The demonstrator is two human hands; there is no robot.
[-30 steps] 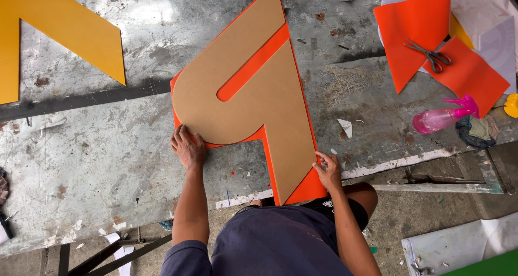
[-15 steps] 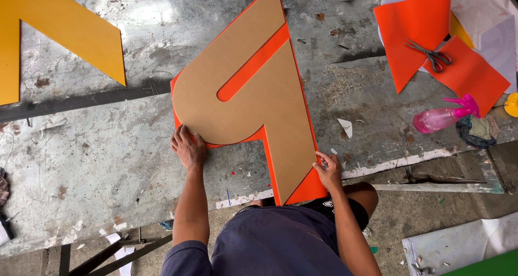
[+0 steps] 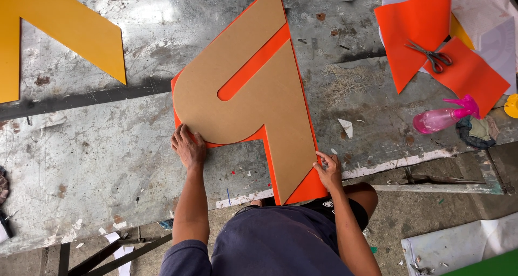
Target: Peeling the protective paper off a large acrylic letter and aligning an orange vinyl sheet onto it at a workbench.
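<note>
Head view looks straight down on a scratched metal table (image 3: 108, 163), where a big brown board cutout (image 3: 253, 103) lies flat on an orange sheet (image 3: 310, 187) that shows only as a thin rim, a slot and a corner. Its top tip is cut off by the frame. Left hand (image 3: 188, 146) lies flat and spread against the cutout's rounded lower edge, holding nothing. Right hand (image 3: 328, 171) pinches the sheet's edge near the lower corner; its fingertips are hard to make out. Well apart to the right lie scissors (image 3: 431, 55) on orange scraps (image 3: 418, 36), beside a pink spray bottle (image 3: 442, 117). A yellow shape (image 3: 59, 33) is cropped at upper left.
</note>
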